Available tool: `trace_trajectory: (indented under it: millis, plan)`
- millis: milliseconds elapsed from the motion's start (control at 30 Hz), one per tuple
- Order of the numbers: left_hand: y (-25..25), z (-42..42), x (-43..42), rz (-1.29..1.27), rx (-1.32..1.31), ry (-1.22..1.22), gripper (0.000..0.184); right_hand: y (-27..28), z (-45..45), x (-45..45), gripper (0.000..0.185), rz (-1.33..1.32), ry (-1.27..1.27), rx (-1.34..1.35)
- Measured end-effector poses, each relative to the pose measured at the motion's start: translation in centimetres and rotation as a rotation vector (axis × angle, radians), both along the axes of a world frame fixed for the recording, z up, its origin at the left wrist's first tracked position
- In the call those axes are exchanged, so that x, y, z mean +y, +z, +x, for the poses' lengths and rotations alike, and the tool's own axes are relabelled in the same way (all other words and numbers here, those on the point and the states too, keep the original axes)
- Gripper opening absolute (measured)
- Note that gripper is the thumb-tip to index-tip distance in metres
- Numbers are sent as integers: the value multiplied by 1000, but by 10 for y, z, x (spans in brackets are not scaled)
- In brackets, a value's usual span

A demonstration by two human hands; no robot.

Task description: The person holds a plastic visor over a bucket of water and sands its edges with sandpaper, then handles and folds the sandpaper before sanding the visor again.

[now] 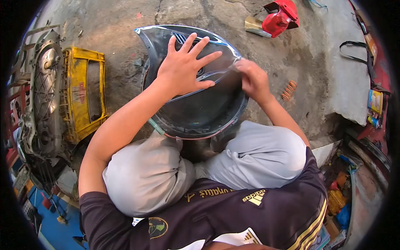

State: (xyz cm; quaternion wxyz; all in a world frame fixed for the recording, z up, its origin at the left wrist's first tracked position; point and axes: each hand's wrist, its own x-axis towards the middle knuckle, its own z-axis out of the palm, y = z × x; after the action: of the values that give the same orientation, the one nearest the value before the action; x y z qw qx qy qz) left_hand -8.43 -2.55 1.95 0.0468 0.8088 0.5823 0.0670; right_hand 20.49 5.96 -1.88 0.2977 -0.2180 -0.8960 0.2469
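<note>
A dark, curved panel (200,110) with a pointed upper left corner rests in front of my knees. Blue and white stripes edge its top, and a clear film or strip crosses it. My left hand (183,66) lies on the panel's upper part with its fingers spread. At the panel's right corner, my right hand (253,79) has its fingers closed in a pinch near the end of the clear strip. What those fingers hold is too small to make out.
A yellow frame (73,93) and a metal engine casing (43,91) stand at the left. An orange coil spring (289,90) lies on the concrete floor at the right. A red part (282,18) is at the top right, and a black strap (354,43) lies farther right.
</note>
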Motion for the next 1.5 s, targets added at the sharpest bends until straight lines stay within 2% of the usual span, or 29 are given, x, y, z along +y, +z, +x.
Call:
trace_trajectory:
  millis: [67, 200, 267, 333, 467, 733, 867, 1000, 1267, 1300, 1500]
  plan:
    - [-1, 1, -1, 9, -11, -3, 88, -10, 4, 12, 35, -7, -96, 46]
    - [1, 1, 0, -6, 10, 5, 88, 9, -7, -12, 36, 11, -13, -34]
    - [0, 0, -1, 1, 7, -3, 88, -4, -1, 3, 34, -10, -10, 5]
    - [1, 1, 0, -13, 6, 1, 88, -4, -2, 10, 33, -7, -129, 67]
    - [1, 0, 0, -3, 16, 0, 88, -4, 1, -2, 35, 7, -37, 25]
    - [3, 1, -1, -7, 19, 0, 89, 0, -2, 0, 34, -80, -85, 40]
    - [3, 3, 0, -17, 9, 6, 89, -4, 1, 7, 32, 22, -105, 39]
    - [2, 1, 0, -17, 19, 0, 89, -4, -1, 1, 32, -73, -91, 43]
    - [1, 0, -1, 5, 17, -1, 87, -4, 0, 8, 31, -11, -78, 69]
    - [2, 0, 0, -1, 16, -1, 87, -7, -3, 12, 32, -67, -118, 117]
    - [2, 0, 0, 1, 16, -1, 88, -2, -2, 3, 34, -33, -65, 54]
